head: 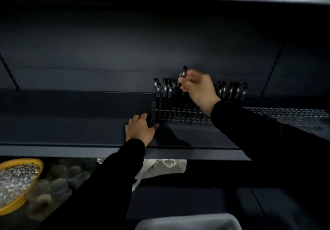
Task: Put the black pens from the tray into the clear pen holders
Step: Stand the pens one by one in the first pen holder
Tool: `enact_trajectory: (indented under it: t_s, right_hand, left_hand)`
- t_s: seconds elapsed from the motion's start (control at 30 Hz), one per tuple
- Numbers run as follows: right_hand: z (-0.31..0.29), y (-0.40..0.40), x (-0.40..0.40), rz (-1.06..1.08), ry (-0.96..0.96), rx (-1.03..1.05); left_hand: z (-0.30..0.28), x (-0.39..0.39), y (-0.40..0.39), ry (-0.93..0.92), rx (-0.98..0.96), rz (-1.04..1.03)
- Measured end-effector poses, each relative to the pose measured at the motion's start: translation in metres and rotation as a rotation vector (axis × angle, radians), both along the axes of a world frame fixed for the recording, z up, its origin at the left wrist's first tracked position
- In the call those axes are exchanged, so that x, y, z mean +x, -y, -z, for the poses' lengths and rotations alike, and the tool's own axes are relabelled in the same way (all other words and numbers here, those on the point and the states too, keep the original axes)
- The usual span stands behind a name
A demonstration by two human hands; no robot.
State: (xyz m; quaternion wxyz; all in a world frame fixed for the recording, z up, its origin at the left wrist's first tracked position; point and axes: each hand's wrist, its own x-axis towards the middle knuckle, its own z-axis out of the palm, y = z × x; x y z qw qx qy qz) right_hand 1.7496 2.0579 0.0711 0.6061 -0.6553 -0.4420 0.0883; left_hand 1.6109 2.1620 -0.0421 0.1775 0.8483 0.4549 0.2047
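Observation:
A clear pen holder [178,116] stands on the dark shelf [71,131], with several black pens [164,90] upright in its left end and more black pens [232,90] at its right. My right hand [198,88] is above the holder's middle, pinching one black pen [184,72] held upright. My left hand [141,129] grips the holder's left front corner. The holder's middle part is hidden behind my right hand and sleeve.
A yellow bowl [21,203] of small silvery pieces sits at the lower left. A white cloth [166,169] lies below the shelf edge. A grey tray's rim [187,220] shows at the bottom. A perforated metal panel [289,115] lies at the right.

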Motion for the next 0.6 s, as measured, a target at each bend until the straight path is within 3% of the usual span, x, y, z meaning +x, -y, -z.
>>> enact_trajectory:
  t_s: [0.27,0.6]
  right_hand:
    - [0.001,-0.023,0.002,-0.006,0.054,-0.031]
    - [0.004,-0.026,0.005,-0.005,0.102,-0.039]
  left_hand:
    - [0.000,0.010,-0.012,-0.086,0.011,0.012]
    - [0.003,0.009,-0.013,-0.038,0.007,0.021]
